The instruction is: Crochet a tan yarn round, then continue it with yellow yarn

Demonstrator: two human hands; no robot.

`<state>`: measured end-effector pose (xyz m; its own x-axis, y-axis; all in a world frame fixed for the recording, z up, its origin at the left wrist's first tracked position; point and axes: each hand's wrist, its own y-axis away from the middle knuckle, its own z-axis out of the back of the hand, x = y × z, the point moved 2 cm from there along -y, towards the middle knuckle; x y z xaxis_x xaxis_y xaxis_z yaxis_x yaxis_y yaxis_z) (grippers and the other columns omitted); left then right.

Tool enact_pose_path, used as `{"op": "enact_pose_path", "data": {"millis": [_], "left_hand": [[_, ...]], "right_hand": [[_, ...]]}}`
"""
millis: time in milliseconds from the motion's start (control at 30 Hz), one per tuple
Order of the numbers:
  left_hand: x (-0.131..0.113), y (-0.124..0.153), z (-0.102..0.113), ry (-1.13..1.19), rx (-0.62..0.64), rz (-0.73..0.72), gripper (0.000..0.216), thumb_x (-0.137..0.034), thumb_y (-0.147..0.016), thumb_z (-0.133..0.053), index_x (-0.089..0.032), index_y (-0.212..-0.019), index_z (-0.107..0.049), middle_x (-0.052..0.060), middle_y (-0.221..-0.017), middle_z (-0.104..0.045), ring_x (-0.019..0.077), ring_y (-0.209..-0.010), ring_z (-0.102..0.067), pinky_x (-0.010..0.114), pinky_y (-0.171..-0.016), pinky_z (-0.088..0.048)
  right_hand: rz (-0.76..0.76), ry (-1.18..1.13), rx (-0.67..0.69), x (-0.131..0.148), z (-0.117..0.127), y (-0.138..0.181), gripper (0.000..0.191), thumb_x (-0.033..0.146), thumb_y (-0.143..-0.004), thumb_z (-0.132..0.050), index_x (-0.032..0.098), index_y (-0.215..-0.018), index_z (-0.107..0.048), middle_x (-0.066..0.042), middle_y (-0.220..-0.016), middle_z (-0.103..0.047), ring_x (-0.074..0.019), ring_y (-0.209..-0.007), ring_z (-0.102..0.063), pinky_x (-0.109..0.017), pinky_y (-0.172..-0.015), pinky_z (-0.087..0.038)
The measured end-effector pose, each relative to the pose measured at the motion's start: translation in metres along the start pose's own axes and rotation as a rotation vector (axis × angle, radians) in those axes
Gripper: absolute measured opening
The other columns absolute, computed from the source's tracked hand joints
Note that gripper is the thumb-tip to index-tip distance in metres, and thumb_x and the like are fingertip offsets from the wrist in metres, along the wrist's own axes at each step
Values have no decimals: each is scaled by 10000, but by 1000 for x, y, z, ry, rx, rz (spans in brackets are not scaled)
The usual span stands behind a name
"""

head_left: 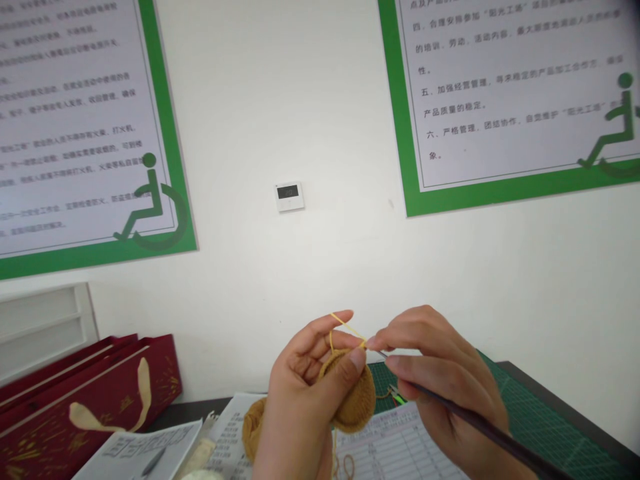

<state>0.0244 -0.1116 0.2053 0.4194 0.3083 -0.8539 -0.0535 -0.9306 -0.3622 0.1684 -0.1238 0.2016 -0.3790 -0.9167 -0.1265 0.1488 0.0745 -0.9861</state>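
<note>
My left hand (313,373) pinches a round mustard-brown crochet piece (357,400) between thumb and fingers. Over its raised index finger runs a thin yellow yarn (349,326) that leads down to the top edge of the piece. In my right hand (445,373) is a crochet hook with a long dark handle (480,427); its metal tip meets the yarn at the edge of the piece. A ball of mustard yarn (253,427) lies behind my left wrist, partly hidden. Below the piece hangs a loose yellowish strand (335,447).
Printed sheets (395,443) lie under my hands on a green cutting mat (535,427). Small green-handled snips (399,396) rest behind the piece. Dark red gift bags (100,407) stand at left, near a paper with a pen (153,462). A thermostat (289,197) and green-framed posters (173,127) are on the wall.
</note>
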Motion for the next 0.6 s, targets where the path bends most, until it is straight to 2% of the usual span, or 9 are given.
{"op": "enact_pose_path", "data": {"millis": [167,300,467,600], "left_hand": [[2,-2,1,88,67,104,445,-189,-598,-829,-178,-1026,-709,33,-796,-656,125,-648,-608,232,-613,-465],[3,-2,1,104,29,102,452,-177,-583,-839,-170,-1017,-713,29,-767,-656,124,-651,-606,226,-612,-469],[5,0,0,129,-1,107,487,-159,-574,-837,-163,-1043,-706,24,-736,-652,140,-659,-620,242,-630,-487],[7,0,-3,129,-1,95,529,-165,-560,-845,-154,-1068,-696,25,-742,-659,129,-627,-613,236,-612,-484]], "right_hand": [[-65,-38,-27,-3,-6,7,349,95,-841,-553,327,-1097,-599,-28,-901,-717,-208,-785,-638,-402,-684,-491],[-132,-112,-61,-11,-11,21,362,136,-867,-539,343,-1161,-575,-41,-1005,-709,-224,-842,-638,-450,-740,-491],[-205,-189,-147,-18,-19,26,340,96,-820,-596,332,-1063,-620,-29,-948,-695,-221,-844,-624,-441,-755,-488],[-118,-107,-188,-23,-27,28,403,61,-763,-648,354,-1040,-639,-12,-962,-672,-208,-842,-614,-426,-743,-486]]}}
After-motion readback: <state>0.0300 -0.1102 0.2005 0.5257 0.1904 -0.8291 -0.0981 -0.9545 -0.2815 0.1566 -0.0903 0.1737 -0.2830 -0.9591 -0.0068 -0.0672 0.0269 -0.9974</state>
